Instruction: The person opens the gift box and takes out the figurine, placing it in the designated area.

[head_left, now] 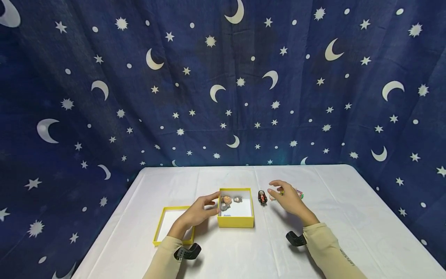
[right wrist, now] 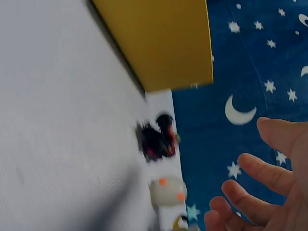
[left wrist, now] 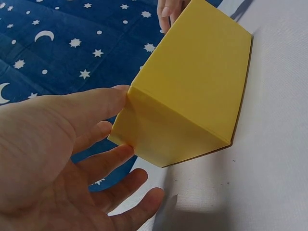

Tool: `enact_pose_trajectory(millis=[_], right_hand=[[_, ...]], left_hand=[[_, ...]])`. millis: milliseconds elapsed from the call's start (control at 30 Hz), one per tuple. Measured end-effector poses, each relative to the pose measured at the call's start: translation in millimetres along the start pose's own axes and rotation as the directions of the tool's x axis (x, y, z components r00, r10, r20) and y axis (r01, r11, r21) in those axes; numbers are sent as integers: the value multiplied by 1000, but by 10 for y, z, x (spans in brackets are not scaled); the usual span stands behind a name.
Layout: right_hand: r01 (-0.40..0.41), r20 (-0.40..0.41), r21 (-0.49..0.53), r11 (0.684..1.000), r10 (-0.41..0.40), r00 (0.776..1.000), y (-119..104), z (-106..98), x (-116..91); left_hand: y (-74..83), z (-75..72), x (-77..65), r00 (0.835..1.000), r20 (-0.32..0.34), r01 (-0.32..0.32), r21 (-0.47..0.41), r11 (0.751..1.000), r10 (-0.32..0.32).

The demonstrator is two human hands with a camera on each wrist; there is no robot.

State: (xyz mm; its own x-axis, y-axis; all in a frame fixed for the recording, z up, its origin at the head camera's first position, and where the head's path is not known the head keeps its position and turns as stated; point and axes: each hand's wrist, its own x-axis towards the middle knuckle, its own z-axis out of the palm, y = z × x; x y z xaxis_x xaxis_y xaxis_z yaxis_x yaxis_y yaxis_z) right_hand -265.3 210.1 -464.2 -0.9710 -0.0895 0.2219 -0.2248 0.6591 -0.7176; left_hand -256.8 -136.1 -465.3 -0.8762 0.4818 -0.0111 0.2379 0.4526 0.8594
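A yellow box [head_left: 235,222] with a white inside stands uncovered on the table. In it lie small figures: one with brown hair [head_left: 227,199], a grey one [head_left: 238,199] and another grey piece by the left wall. My left hand [head_left: 198,211] touches the box's left side, thumb and fingertips at its edges, the other fingers spread. My right hand [head_left: 290,198] hovers with nothing in it, fingers loosely bent, above a row of figures. Nearest the box stands a dark-haired figure in black and red [head_left: 262,197]. Beside it shows a whitish rounded one with orange spots [right wrist: 167,191].
The yellow-rimmed lid [head_left: 159,226] lies inside up at the left, partly behind my left forearm. More colourful figures [head_left: 300,193] show past my right hand. A white cloth [head_left: 244,255] covers the table; a dark blue curtain [head_left: 195,69] with moons and stars hangs behind.
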Motion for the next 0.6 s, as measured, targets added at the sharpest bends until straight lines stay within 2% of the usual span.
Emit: enact_pose_trajectory(millis=[167,600], right_hand=[[-12,43,67,998,9,999,-91,112,-8],[-15,66,143,990,6,998,-297,288,-95]], left_hand=[[-2,-4,-1,1000,2,0,-4,1000,0],[2,-3,-5,1000,-1,9,-10,1000,-9]])
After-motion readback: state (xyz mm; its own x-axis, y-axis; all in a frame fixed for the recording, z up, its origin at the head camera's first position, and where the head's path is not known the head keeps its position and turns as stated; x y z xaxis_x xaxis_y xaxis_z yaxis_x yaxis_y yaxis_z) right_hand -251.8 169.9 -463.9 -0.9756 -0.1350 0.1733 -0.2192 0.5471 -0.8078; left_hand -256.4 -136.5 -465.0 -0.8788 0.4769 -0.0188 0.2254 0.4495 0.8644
